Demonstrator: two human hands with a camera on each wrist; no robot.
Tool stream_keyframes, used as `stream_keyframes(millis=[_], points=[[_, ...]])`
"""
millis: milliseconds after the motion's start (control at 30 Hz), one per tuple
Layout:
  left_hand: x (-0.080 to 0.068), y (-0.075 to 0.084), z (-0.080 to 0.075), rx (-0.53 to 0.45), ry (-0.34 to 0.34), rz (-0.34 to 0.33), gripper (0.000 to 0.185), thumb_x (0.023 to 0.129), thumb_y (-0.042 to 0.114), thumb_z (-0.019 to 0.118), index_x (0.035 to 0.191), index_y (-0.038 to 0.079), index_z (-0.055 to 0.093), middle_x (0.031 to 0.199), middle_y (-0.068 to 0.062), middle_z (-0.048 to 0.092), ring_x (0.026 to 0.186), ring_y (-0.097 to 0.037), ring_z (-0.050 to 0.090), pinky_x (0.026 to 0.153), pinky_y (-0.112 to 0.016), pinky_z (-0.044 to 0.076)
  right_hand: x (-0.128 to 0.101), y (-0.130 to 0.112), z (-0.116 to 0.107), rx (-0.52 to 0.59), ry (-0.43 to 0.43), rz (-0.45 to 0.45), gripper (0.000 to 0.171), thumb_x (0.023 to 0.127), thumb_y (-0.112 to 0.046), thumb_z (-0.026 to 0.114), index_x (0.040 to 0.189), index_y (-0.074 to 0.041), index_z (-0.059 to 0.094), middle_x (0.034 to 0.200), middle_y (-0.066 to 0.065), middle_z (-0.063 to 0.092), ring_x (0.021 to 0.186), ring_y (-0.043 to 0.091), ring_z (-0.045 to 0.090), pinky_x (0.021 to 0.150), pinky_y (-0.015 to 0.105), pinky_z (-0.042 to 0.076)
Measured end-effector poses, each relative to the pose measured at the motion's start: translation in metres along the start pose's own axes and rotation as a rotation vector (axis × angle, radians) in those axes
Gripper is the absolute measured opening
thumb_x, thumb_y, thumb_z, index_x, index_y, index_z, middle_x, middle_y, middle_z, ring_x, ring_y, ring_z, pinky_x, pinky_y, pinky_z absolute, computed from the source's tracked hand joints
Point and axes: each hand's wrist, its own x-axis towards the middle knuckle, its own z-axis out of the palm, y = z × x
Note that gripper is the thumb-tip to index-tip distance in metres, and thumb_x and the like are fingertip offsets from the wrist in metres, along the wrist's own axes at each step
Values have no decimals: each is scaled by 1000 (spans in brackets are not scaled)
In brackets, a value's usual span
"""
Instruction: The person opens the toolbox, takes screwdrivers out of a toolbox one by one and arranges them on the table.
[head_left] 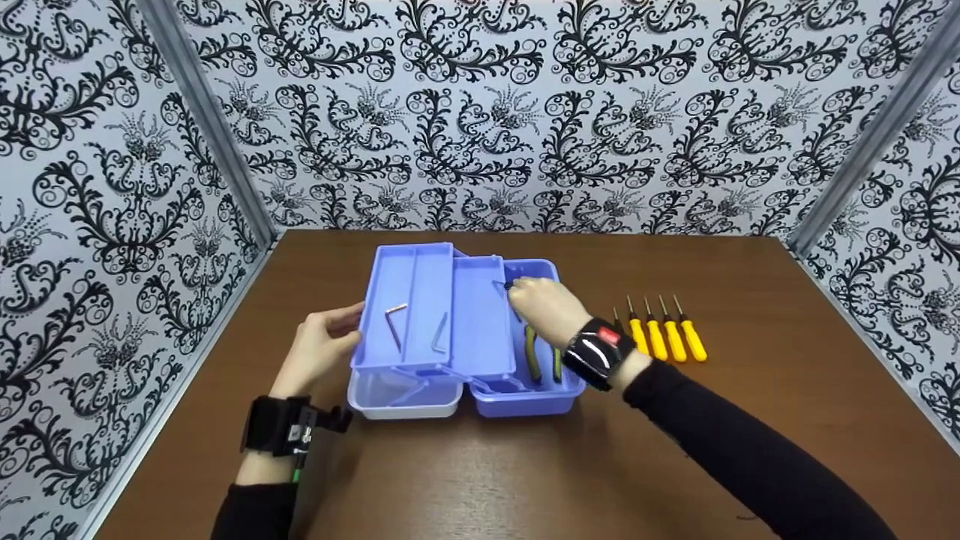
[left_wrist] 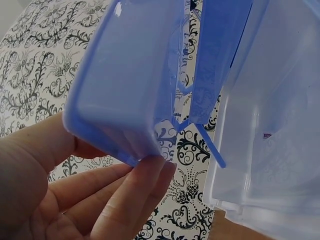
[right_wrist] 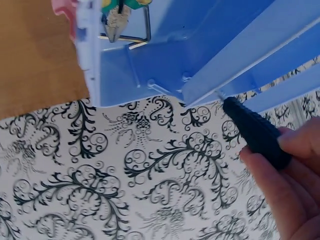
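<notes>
A blue toolbox (head_left: 525, 405) stands unfolded with its cantilever trays raised. My left hand (head_left: 319, 345) grips the outer end of the upper tray (left_wrist: 120, 65), fingers curled at its lower corner. Over the far part of the box, my right hand (head_left: 547, 304) holds a black-handled tool (right_wrist: 255, 132) with a thin metal tip, close beside a tray edge. In the upper tray lie two hex keys, one coppery (head_left: 393, 330) and one grey (head_left: 439, 335). Pliers with green and yellow handles (head_left: 532, 356) rest in the deep compartment, partly hidden by my right hand.
Several yellow-handled screwdrivers (head_left: 694, 341) lie in a row on the brown table (head_left: 465, 480), right of the box. The whitish lid (head_left: 405, 411) sits under the raised trays at left. Patterned walls (head_left: 480, 150) enclose the table at the back and sides.
</notes>
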Motion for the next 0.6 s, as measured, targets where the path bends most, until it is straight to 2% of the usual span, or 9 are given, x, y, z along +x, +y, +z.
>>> stream_keyframes(millis=[233,333,533,600], points=[[-1,0,-2,1,-7,-5,48,89,1,58,137,1,57,126,-21,67,111,-30,67,87,-24,56,-28,16,-4,114,134,-9,25,81,14,63,103,5,71,109,22,72,97,34,71,82,42,60],[-1,1,-2,-4,-5,-4,48,89,1,58,137,2,57,126,-20,67,111,-30,67,88,-26,57,-41,25,-5,162,185,6,28,82,14,65,108,5,71,112,23,71,102,35,70,85,43,59],[-1,1,-2,-1,-9,-12,48,90,2,58,138,1,56,127,-20,66,113,-31,67,92,-31,56,-69,45,-5,147,297,20,26,81,14,66,107,8,70,110,25,71,101,36,71,82,43,59],[-1,1,-2,1,-10,-14,48,90,2,58,137,1,56,127,-20,66,114,-31,66,92,-31,56,-80,53,-4,134,315,28,31,77,17,66,106,10,69,110,27,70,101,38,70,82,45,59]])
